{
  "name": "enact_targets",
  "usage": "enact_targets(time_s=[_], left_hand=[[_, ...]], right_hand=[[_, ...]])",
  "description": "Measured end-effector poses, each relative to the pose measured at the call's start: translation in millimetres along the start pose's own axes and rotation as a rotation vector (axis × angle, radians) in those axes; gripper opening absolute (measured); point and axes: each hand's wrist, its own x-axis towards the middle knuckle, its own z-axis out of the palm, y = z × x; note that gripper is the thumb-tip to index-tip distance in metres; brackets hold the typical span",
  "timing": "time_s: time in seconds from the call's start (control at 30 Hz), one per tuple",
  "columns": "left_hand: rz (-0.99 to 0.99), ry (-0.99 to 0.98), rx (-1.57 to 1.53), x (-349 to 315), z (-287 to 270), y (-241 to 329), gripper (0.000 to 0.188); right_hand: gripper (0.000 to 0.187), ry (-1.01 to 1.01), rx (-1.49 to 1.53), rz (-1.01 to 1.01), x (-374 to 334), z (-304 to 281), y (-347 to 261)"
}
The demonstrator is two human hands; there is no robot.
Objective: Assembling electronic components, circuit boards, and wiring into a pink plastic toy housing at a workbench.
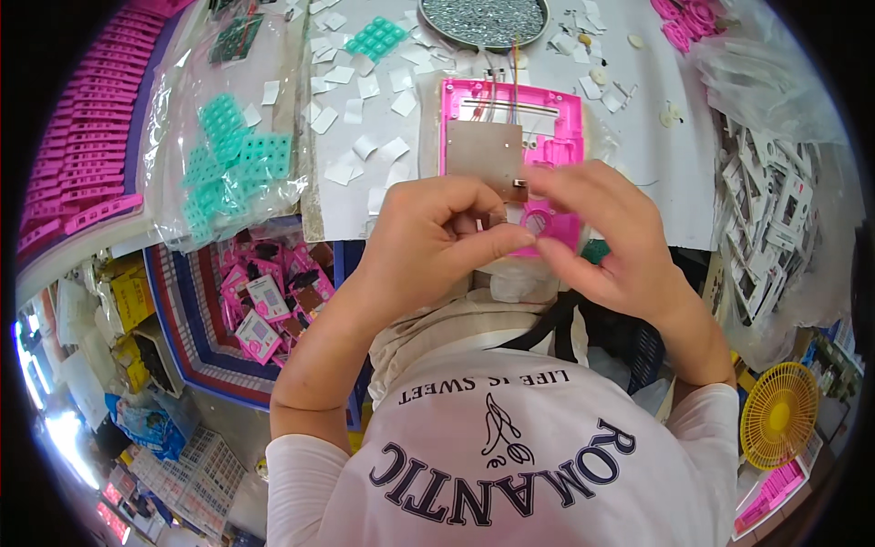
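Observation:
A pink plastic casing (570, 109) lies open side up on the white work surface in front of me. Over its left part rests a flat brownish board (478, 150), and thin wires run from the casing toward the far side. My left hand (424, 232) is closed at the board's near edge, its thumb stretched along the casing's near end; what its curled fingers hold is hidden. Above the casing's near right part is my right hand (606, 223), thumb and fingers apart, with nothing visible between them. The two thumb tips nearly meet.
Beyond the casing stands a round tray (483, 20) of small metal screws. White paper pieces (367, 87) and teal pads (239, 150) lie to the left, above a basket (187, 314) of pink assemblies. Pink parts (87, 150) line the far left; white frames (770, 205) pile up right.

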Motion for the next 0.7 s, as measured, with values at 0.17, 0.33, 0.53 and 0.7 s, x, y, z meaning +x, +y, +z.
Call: enact_targets(time_s=[0.17, 0.33, 0.53, 0.7], left_hand=[[-0.273, -0.019, -0.382, 8.3, 13.7, 14.5, 0.008], [0.23, 0.273, 0.132, -9.7, -0.5, -2.2, 0.02], [0.456, 0.024, 0.974, -31.1, -23.9, -27.1, 0.044], [0.466, -0.002, 1.17, -30.6, -22.9, -29.2, 0.061]], right_hand=[[0.033, 0.244, 0.07, 0.03, -8.2, 21.0, 2.3], [0.024, 0.286, 0.419, 0.367, -12.0, 24.8, 5.5], [0.023, 0.038, 0.536, 0.536, -27.9, 21.2, -3.2], [0.021, 0.041, 0.26, 0.356, -39.4, 28.2, -4.7]])
